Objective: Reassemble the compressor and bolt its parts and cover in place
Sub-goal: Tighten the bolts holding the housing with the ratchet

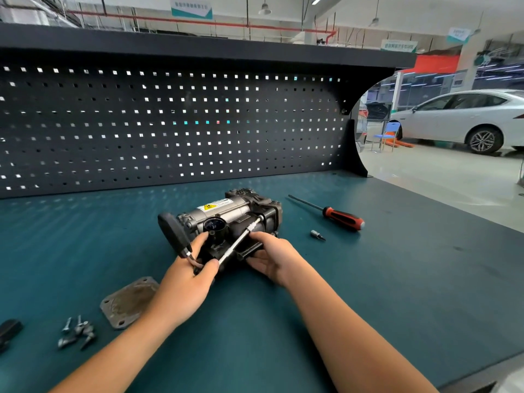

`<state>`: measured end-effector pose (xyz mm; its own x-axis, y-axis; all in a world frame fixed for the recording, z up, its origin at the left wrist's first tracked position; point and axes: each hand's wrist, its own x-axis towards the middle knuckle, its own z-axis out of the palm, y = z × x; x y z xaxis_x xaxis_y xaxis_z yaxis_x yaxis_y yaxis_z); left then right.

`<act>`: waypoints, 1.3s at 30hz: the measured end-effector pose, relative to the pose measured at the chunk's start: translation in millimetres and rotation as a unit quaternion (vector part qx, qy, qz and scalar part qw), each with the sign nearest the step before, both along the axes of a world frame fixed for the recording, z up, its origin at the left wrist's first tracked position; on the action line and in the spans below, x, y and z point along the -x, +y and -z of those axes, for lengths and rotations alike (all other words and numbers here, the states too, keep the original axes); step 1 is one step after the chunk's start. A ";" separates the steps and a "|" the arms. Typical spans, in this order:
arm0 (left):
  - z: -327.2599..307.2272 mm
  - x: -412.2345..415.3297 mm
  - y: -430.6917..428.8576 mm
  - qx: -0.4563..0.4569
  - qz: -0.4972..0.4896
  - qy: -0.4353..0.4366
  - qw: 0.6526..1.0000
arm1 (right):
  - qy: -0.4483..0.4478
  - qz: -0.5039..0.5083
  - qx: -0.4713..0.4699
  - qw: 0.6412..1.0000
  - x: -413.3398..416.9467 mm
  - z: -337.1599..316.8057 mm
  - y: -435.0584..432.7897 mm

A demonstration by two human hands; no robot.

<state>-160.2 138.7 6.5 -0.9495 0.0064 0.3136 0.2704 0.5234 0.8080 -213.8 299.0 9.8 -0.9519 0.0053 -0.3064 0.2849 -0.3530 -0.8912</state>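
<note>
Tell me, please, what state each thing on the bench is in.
Compressor: on its side, cover off.
Ratchet: bar set on the compressor.
Left hand: grips the ratchet.
Right hand: holds the compressor.
Cover: lying flat, unbolted.
Bolts: loose, heaped.
Screwdriver: lying unused.
Bit: lying loose.

We reach both bare forearms in from the near edge, and they converge toward the middle. Our left hand (184, 282) lies back-up, its fingers curled round the ratchet (173, 232) near the head, the thumb laid along its bar. Our right hand (270, 258) is turned thumb-up, its fingers curled onto the near end of the compressor (224, 212), the thumb tip touching the bar.
</note>
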 end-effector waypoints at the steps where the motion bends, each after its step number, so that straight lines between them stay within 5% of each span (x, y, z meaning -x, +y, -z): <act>1: -1.0 -1.5 1.1 -0.006 -0.001 -0.003 1.000 | 0.007 0.000 -0.018 1.000 0.4 -0.3 1.3; 5: -1.6 -3.1 3.9 -0.040 0.003 -0.017 0.999 | 0.014 -0.042 -0.152 0.987 -1.1 -5.4 12.0; 9: 0.1 -2.8 6.2 -0.049 0.001 -0.025 0.998 | 0.091 0.049 -0.385 0.917 8.3 2.8 30.6; 15: 1.1 -0.1 8.9 -0.056 0.013 -0.035 0.998 | 0.233 0.063 -0.332 0.912 18.7 11.5 36.3; 22: -4.1 -1.5 7.0 -0.038 0.029 -0.056 0.997 | 0.283 0.093 -0.364 0.882 26.3 11.8 42.5; 39: -19.5 -4.6 17.8 0.011 0.033 0.030 0.999 | 0.238 0.125 -0.425 0.864 25.7 16.8 42.4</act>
